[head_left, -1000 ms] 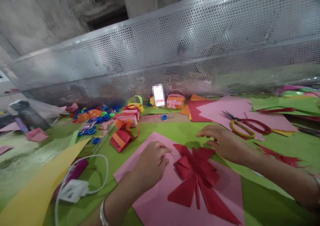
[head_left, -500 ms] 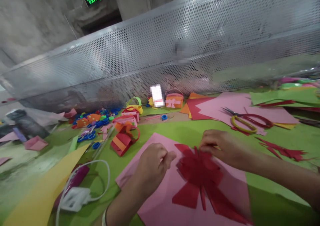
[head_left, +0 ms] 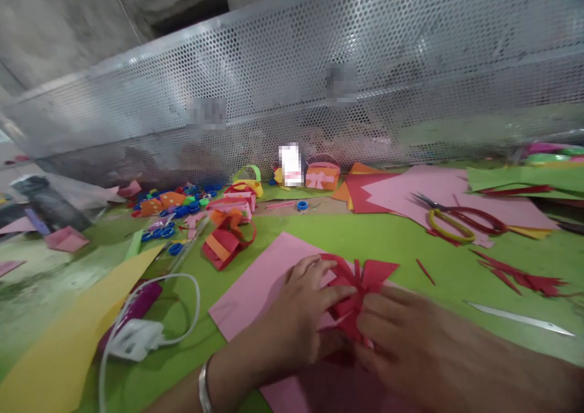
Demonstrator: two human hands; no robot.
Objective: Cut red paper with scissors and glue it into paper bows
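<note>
A red bow (head_left: 350,306) of flat sheet material lies over a pink sheet (head_left: 260,288), its loops and tails partly hidden by my hands. My left hand (head_left: 303,306) takes hold of its left side, thumb and fingers bent around the edge. From the right, my right hand (head_left: 401,334) has its fingers curled closed on the bow's lower middle; the fingertips are hidden. Narrow red tails stick up beyond both hands.
Yellow- and red-handled scissors (head_left: 449,221) rest on stacked sheets at the back right. Red scraps (head_left: 524,276) and a thin pointed silvery piece (head_left: 524,320) lie right. A white charger (head_left: 137,340) with its cable is at left. Behind stands a perforated metal screen (head_left: 274,78).
Both hands have moved in over the bow and now grip it. The bow has shifted and is largely covered. A silvery pointed piece and a small red strip now show at right.
</note>
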